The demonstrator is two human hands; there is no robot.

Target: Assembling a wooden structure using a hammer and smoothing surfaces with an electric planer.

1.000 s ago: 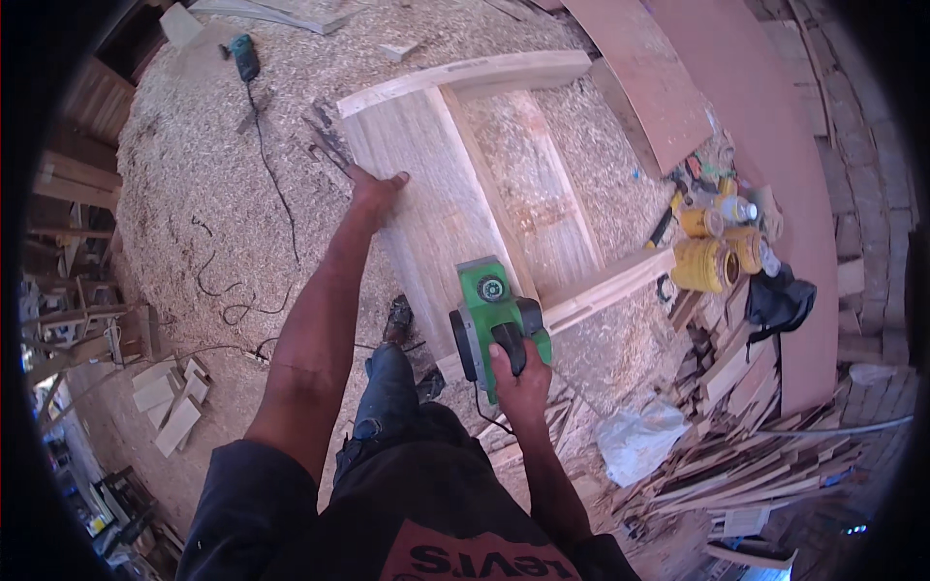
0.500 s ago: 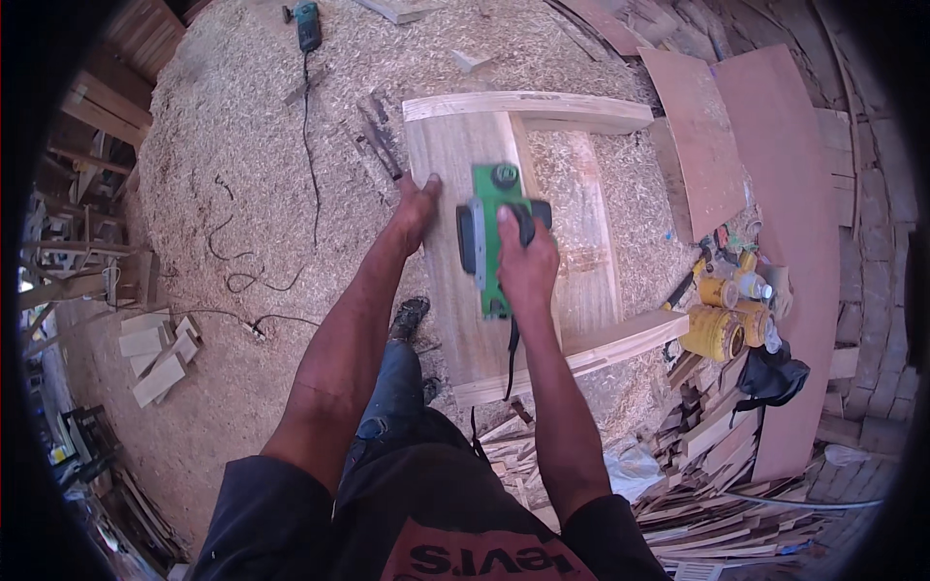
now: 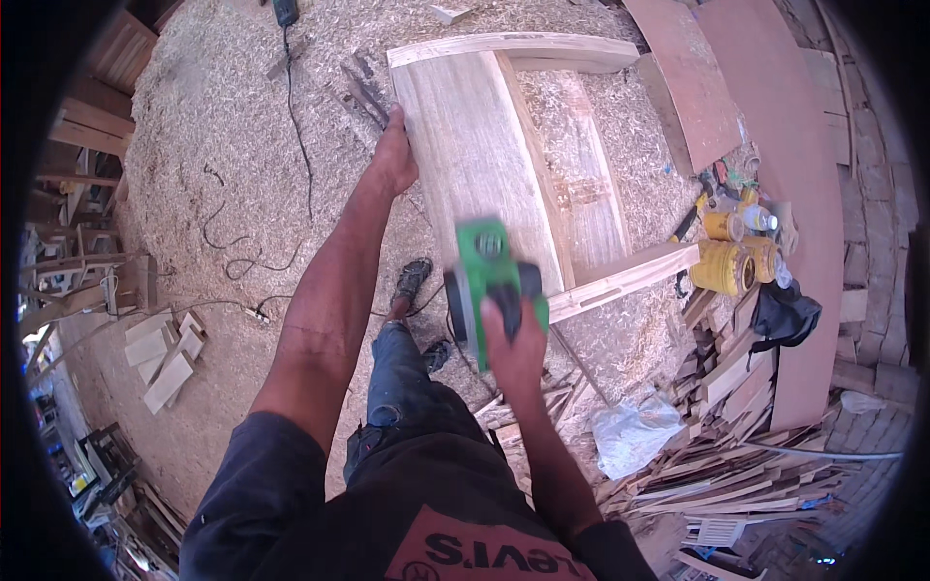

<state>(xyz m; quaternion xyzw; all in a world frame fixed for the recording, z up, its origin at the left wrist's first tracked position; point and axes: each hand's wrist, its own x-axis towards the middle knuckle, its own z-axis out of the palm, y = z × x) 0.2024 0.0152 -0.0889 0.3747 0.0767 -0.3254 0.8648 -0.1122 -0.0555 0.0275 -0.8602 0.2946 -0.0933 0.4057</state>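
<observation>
On shavings (image 3: 232, 174), frame (image 3: 465, 126) sits w/ green planer (image 3: 484, 271) now at its near end, vs mid-panel a sec ago. R hand (image 3: 518, 353) closed round planer handle; L hand (image 3: 394, 160) at frame's L edge as bef., fingers mostly hidden, can't tell if gripping.

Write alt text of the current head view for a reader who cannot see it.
A person's right hand grips a green power planer at the near end of a broad board in a wooden frame; the left hand is at the board's left edge. Wood shavings lie around, with yellow containers to the right.
</observation>
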